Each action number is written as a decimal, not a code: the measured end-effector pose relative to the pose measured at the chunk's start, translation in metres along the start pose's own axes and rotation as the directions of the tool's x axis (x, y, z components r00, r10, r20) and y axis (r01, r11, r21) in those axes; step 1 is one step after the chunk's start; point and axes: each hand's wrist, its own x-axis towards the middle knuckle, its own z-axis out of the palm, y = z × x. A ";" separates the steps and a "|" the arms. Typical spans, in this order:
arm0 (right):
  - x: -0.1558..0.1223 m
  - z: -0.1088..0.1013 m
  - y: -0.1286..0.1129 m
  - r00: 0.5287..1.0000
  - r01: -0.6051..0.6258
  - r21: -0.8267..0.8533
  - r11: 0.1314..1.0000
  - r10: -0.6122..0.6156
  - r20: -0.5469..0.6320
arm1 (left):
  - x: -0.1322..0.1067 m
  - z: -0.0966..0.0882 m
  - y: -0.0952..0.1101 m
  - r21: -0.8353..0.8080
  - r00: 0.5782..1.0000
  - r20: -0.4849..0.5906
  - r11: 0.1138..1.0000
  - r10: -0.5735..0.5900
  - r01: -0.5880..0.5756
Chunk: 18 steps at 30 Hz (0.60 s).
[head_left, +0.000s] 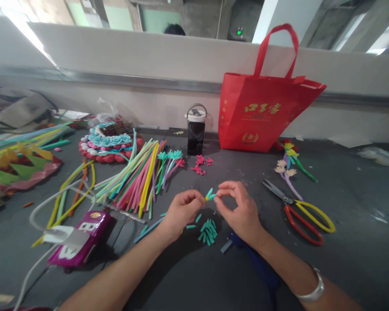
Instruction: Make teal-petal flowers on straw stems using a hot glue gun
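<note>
My left hand [185, 211] is closed in a pinch on a yellow pipe-cleaner stem [207, 198], whose tip carries a few small teal petals [210, 192]. The fingertips of my right hand [238, 207] are pinched at one of those teal pieces, against the stem's tip. Below the hands lies a heap of short teal pipe-cleaner pieces [208, 232], with a few loose ones beside my left hand. Under my right forearm is a dark blue object [256, 259], mostly hidden, near a short translucent stick [226, 246].
Colourful pipe cleaners [142, 177] and pink pieces [199, 165] lie ahead. Scissors [288, 201] with red and yellow handles are at right, near finished flowers [287, 166]. A red bag [256, 112] and bottle [197, 129] stand behind. A purple power strip [84, 239] trails white cables.
</note>
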 end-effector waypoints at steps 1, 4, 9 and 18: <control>0.000 0.000 -0.001 1.000 -0.002 0.014 1.000 0.002 -0.001 | 0.000 -0.001 -0.001 -0.006 1.000 0.005 1.000 0.002 -0.002; 0.002 -0.004 -0.002 0.999 -0.021 0.057 0.998 0.023 -0.029 | 0.001 -0.005 -0.002 -0.038 1.000 0.020 0.999 0.013 -0.013; 0.007 -0.009 0.006 0.986 -0.030 0.073 0.997 0.041 -0.161 | 0.002 -0.012 0.001 -0.155 0.995 0.017 0.984 0.097 -0.093; 0.014 -0.021 0.000 0.982 -0.124 0.213 0.969 0.150 -0.110 | -0.023 0.009 0.027 -0.314 0.998 0.037 0.949 0.058 -0.044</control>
